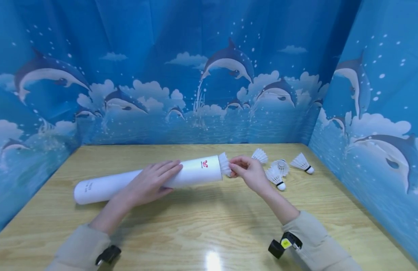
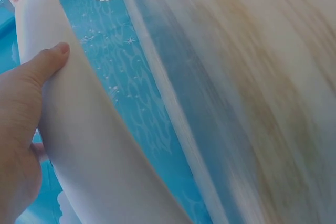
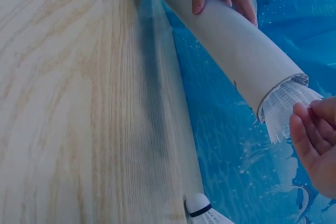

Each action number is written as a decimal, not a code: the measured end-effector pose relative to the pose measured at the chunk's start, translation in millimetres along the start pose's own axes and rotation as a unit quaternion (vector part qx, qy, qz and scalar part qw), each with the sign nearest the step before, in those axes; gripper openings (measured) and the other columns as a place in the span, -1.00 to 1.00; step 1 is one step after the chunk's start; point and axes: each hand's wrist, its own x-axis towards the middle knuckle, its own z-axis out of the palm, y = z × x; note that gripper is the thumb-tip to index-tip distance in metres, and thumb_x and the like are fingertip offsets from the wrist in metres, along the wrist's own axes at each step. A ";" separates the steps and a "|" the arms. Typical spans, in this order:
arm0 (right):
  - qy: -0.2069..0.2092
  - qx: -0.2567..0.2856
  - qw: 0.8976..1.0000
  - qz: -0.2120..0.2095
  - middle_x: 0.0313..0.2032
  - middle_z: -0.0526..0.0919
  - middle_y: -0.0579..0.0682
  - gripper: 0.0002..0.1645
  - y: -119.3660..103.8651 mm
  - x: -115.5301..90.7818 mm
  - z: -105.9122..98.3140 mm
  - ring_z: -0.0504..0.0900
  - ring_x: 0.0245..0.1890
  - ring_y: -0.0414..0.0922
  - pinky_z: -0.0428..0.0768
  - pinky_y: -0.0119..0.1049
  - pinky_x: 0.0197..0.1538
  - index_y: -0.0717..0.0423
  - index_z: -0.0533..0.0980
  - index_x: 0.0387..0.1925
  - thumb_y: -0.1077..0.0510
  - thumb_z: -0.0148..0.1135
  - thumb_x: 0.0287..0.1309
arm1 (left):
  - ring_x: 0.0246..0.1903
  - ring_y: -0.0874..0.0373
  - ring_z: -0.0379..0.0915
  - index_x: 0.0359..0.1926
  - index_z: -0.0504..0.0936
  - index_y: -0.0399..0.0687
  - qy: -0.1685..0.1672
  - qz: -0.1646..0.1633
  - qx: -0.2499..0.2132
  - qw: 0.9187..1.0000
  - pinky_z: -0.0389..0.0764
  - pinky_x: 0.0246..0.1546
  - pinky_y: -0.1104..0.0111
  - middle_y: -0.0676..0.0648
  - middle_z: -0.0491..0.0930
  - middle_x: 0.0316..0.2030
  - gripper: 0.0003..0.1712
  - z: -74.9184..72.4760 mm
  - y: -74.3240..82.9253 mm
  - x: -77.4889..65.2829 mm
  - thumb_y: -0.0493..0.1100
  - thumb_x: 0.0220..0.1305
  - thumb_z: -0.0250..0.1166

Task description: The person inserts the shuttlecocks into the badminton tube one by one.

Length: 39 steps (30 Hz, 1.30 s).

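A white cylindrical shuttlecock tube (image 1: 198, 171) with a small red logo lies slantwise above the table, its open end to the right. My left hand (image 1: 149, 184) grips it round the middle; in the left wrist view the thumb (image 2: 52, 59) lies along the near side. From the tube's mouth stick out the white feathers of a shuttlecock (image 1: 224, 164). My right hand (image 1: 252, 175) pinches the feather edge between thumb and fingers, as the right wrist view also shows. The cork end of that shuttlecock is hidden inside the tube.
Several loose white shuttlecocks lie right of my right hand, among them one with a black band (image 1: 275, 177) and another (image 1: 301, 163) farther right. The wooden table (image 1: 195, 229) meets a blue dolphin-print curtain (image 1: 161, 75) at the back and sides.
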 end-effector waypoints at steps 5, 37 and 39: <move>0.010 0.008 1.000 -0.020 -0.42 0.62 0.17 -0.81 -0.5 -1.2 0.0 0.59 -0.53 -0.26 0.67 -0.28 -0.34 0.53 0.50 -0.22 0.41 0.15 0.14 | 0.12 -0.12 0.35 0.28 0.33 -0.14 0.007 0.000 -0.007 1.000 0.51 -0.03 -0.03 -0.19 0.38 0.20 -0.03 -1.1 0.1 0.7 -0.08 -0.22 0.55; 0.011 -0.061 0.996 -0.070 -0.36 0.66 0.19 -0.88 -1.4 -3.4 13.9 0.57 -0.44 0.01 0.60 -0.42 -0.39 0.39 0.60 -0.32 0.39 0.25 0.06 | 0.12 -0.11 0.34 0.27 0.33 -0.14 0.014 0.001 -0.014 1.000 0.50 -0.02 -0.02 -0.19 0.39 0.19 -0.02 -1.9 2.0 6.3 -0.10 -0.24 0.56; 0.008 -0.064 0.996 -0.063 -0.35 0.67 0.18 -0.88 -1.3 -4.1 13.6 0.57 -0.44 -0.01 0.60 -0.42 -0.38 0.38 0.61 -0.32 0.38 0.24 0.06 | 0.12 -0.11 0.35 0.27 0.33 -0.14 0.013 0.001 -0.013 1.000 0.50 -0.02 -0.02 -0.19 0.39 0.19 -0.01 -1.5 2.0 6.2 -0.10 -0.24 0.56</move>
